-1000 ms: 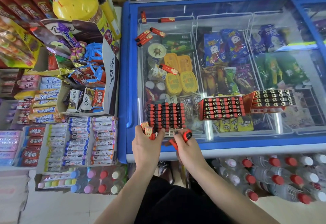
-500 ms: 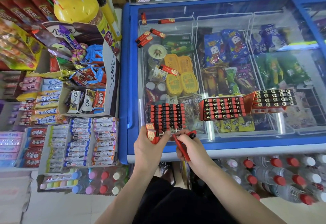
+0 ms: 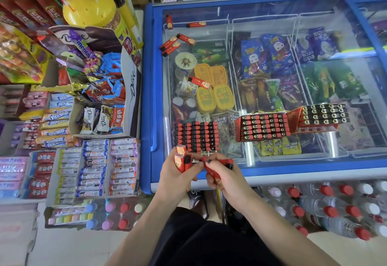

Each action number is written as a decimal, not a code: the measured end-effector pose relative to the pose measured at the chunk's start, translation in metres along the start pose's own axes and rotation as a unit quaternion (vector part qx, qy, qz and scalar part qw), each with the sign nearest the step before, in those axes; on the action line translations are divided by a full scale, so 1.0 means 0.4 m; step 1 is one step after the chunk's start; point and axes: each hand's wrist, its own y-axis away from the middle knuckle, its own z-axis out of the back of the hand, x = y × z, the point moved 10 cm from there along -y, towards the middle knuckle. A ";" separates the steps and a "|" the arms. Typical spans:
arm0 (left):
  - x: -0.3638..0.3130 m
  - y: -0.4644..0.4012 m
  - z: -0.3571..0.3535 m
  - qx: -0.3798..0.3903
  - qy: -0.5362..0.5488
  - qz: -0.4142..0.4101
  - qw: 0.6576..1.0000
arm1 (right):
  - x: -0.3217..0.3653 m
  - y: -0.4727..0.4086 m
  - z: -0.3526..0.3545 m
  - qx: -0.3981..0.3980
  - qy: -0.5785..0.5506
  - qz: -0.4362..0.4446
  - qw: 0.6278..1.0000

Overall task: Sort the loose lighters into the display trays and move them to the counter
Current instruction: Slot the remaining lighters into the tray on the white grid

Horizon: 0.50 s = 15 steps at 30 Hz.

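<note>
both hands meet at lower centre of the frame, just in front of the freezer [image 3: 146, 98] edge. left hand [image 3: 176, 173] grips a small bunch of red lighters [image 3: 181, 159], held upright w/ their ends poking up above the fingers. right hand [image 3: 225, 176] is curled round more lighters [image 3: 217, 169], one lying across the palm w/ its black top at the right, another angled down thru the fist. thumb tips of the two hands touch in the middle.

on the glass lid, just above the hands, sits a tray [image 3: 195, 136] packed w/ rows of red/black lighters. a 2nd full tray [image 3: 262, 126] is to its right at centre, and a 3rd tray [image 3: 323, 114] w/ darker tops is touching that one further right, tilted a bit.

loose lighters lie on the lid toward upper centre: two near the far edge [image 3: 195, 24], a cluster of three [image 3: 177, 43] below them, one alone [image 3: 199, 82] mid-lid.

candy shelves [image 3: 62, 119] fill the left side; bottles [image 3: 335, 207] sit at lower right under the freezer.
</note>
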 end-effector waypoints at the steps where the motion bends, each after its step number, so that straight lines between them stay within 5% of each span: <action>1: 0.001 -0.001 0.003 -0.002 -0.001 -0.001 1.000 | 0.006 0.004 -0.002 0.004 0.019 0.007 1.000; 6: 0.002 -0.004 0.019 -0.007 -0.007 0.002 1.000 | 0.072 0.025 0.000 -0.013 0.199 0.114 0.973; 11: -0.002 -0.010 0.018 0.009 -0.029 -0.009 0.999 | 0.102 0.027 -0.023 0.020 0.524 0.272 0.807; 15: -0.021 -0.016 0.010 0.017 -0.071 -0.041 0.996 | 0.077 0.010 -0.014 0.010 0.600 0.266 0.755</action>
